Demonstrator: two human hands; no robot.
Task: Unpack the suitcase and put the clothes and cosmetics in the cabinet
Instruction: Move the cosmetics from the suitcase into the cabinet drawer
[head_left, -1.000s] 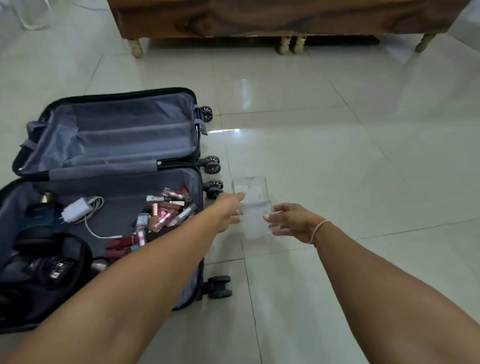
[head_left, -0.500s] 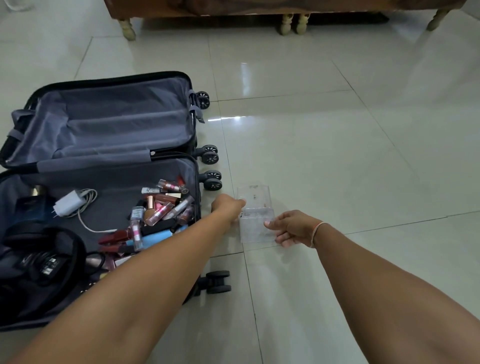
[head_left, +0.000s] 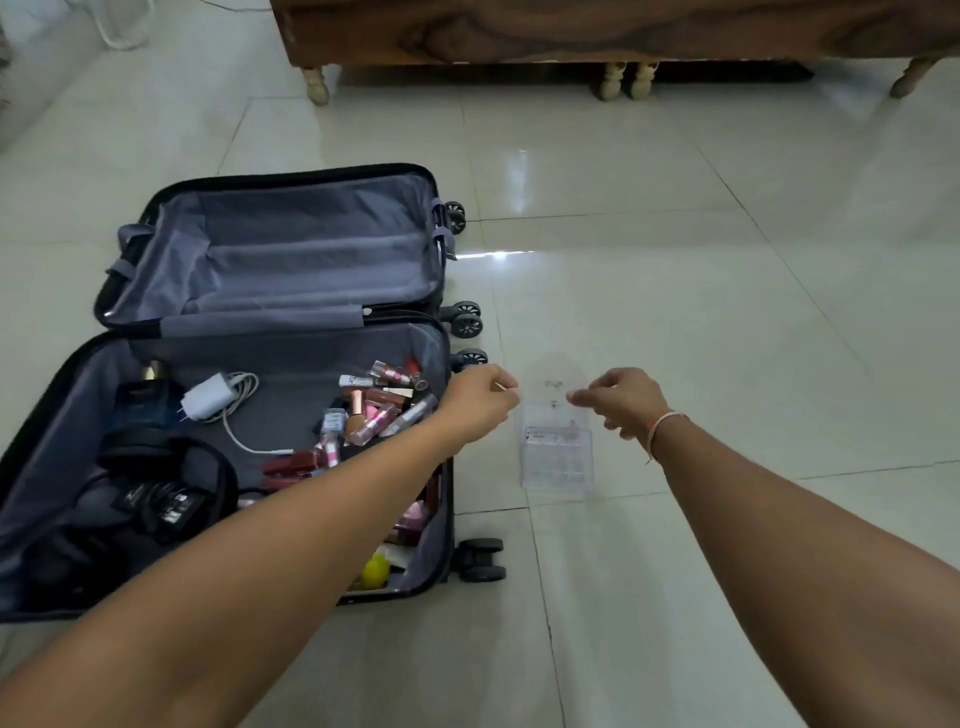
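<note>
— Both arms reach forward; left hand (head_left: 480, 397) and right hand (head_left: 621, 400), fingers curled, pinch the top of the clear box (head_left: 557, 457) on the floor (head_left: 727, 312).
— Cosmetics?
— Cosmetics (head_left: 374, 410) lie in the open suitcase (head_left: 291, 249) — just left.

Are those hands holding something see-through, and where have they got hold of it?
Yes: a clear plastic box on the floor. The left hand and right hand each pinch a side of its raised lid.
</note>
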